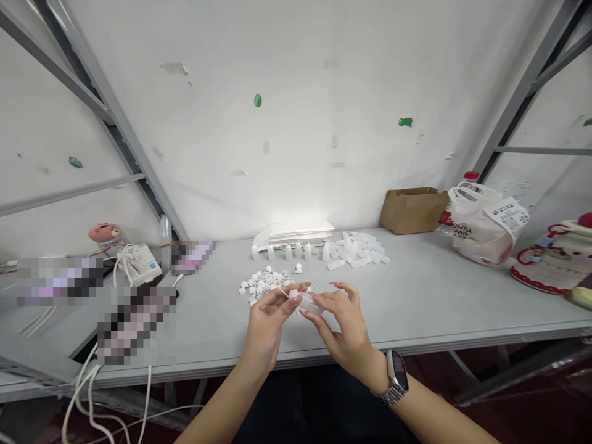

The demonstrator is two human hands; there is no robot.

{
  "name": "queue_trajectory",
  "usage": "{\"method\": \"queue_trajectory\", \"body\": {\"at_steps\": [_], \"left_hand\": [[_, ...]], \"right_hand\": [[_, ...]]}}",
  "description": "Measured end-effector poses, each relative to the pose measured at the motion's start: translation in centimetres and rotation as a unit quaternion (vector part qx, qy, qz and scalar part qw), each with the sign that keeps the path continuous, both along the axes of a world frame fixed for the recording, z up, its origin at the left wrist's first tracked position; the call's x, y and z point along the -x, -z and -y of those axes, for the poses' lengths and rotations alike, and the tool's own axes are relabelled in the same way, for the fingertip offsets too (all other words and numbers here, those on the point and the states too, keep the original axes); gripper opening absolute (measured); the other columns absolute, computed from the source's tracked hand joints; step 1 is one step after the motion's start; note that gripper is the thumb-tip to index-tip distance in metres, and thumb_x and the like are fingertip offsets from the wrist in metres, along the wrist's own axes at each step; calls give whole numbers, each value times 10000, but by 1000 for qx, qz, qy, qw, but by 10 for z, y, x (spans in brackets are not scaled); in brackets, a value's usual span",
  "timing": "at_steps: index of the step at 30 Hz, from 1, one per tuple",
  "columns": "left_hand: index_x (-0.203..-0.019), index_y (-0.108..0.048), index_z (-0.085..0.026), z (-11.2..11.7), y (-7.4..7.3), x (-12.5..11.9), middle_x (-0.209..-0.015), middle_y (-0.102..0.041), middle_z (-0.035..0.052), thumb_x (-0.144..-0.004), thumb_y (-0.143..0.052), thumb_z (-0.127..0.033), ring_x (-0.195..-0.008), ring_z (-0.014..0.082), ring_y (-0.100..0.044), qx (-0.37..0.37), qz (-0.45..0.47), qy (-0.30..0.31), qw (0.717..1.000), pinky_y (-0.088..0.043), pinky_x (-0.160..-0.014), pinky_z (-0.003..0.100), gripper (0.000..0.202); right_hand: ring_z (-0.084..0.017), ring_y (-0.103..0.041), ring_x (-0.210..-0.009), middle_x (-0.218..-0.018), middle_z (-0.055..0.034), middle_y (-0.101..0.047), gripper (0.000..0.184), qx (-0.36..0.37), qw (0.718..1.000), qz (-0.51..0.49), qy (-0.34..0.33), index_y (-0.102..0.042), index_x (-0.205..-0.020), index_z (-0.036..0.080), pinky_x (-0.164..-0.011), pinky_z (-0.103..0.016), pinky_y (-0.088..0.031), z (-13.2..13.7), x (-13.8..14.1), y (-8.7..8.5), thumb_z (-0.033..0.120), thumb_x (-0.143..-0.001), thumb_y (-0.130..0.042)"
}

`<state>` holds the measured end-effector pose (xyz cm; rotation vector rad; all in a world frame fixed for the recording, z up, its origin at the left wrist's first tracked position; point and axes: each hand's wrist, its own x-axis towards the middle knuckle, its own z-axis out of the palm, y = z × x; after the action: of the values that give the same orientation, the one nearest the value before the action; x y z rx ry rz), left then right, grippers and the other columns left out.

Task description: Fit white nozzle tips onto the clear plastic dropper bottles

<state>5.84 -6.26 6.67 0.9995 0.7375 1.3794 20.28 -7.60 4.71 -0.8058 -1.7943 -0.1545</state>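
Observation:
Above the front of the table I hold a small translucent plastic bottle [311, 303] tilted on its side between both hands. My left hand [268, 314] pinches its left end, where a white cap seems to sit, partly hidden by the fingers. The body is gripped by the thumb and fingers of my right hand [345, 317]. Behind my left hand lies a heap of small white caps [263, 283]. Several capped bottles [289, 251] stand upright in a row farther back. To their right spreads a pile of translucent bottles [358, 251], most lying down.
A stack of white sheets [296, 233] rests against the wall. At the right are a cardboard box [411, 213], a white plastic bag [481, 228] and a decorated bag [555, 259]. White cables [92, 394] and a white power strip [141, 265] occupy the left.

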Motion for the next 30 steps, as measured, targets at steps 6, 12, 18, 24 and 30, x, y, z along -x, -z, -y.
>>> {"method": "queue_trajectory", "body": {"at_steps": [6, 12, 18, 24, 30], "left_hand": [[-761, -720, -191, 3, -1, 1, -912, -733, 69, -648, -763, -277, -1011, 271, -613, -10, 2, 3, 1000, -444, -881, 364, 148], [-762, -727, -197, 2, -1, 2, -924, -733, 71, -651, -761, -283, -1038, 280, -599, -9, 1, 18, 1000, -444, -880, 368, 144], [-748, -733, -196, -2, 1, 7, -922, -735, 62, -672, -747, -302, -1054, 271, -589, -16, -3, 14, 1000, -411, -921, 372, 132], [-763, -742, -198, -3, -1, 10, -927, -735, 67, -678, -736, -351, -1050, 278, -590, -30, -1, 29, 999, -389, -944, 390, 176], [-769, -740, -201, -1, -3, 10, -905, -734, 63, -687, -732, -325, -1044, 279, -598, -26, -8, 32, 999, -392, -951, 396, 149]], "right_hand": [[-178, -636, -734, -829, -40, -675, 370, -19, 1000, 2, 8, -487, -1144, 230, -894, -501, -387, 2, 1, 2, 99, -811, -581], [-184, -621, -728, -814, -33, -663, 245, 65, 995, -73, -33, -531, -1063, 237, -910, -497, -391, 5, 5, 0, 166, -832, -572], [-181, -586, -747, -752, -32, -632, 134, 317, 916, -194, -152, -620, -865, 209, -728, -353, -492, 11, 7, -14, 330, -847, -564], [-130, -548, -608, -671, -12, -585, 215, 418, 824, -289, -252, -637, -823, 179, -586, -280, -502, 12, 8, -23, 382, -832, -569], [-127, -544, -595, -668, -8, -594, 206, 427, 815, -304, -247, -642, -778, 182, -567, -272, -491, 13, 9, -24, 387, -788, -622]]}}
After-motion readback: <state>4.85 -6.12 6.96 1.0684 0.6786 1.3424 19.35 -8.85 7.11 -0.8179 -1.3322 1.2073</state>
